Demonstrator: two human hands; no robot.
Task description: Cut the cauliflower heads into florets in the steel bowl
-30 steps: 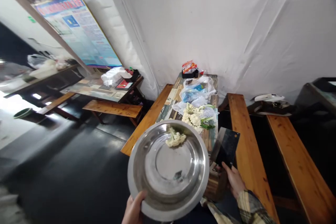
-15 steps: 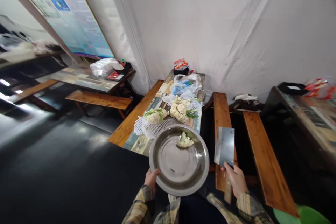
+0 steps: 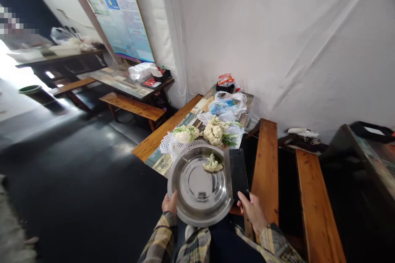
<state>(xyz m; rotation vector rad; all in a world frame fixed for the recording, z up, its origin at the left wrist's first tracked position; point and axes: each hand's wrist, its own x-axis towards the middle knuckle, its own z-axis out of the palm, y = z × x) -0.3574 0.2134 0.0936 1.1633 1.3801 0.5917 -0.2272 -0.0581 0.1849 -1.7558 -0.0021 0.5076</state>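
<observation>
Currently round stainless-steel basin (image 3: 199, 185) is held clamped at its near rim by left hand (image 3: 169, 203), worktop (image 3: 159, 161) just beyond it; dark rectangular cleaver (image 3: 238, 172), right of basin, gripped by right hand (image 3: 253, 212). Basin judged light, stiff, slippery.

Left hand (image 3: 169, 203) low centre, thumb on top, fingers curled under in a grip. Right hand (image 3: 253, 212) off to its right, closed fist, back up. Both forearms (image 3: 159, 236) angled inward, plaid-sleeved.
</observation>
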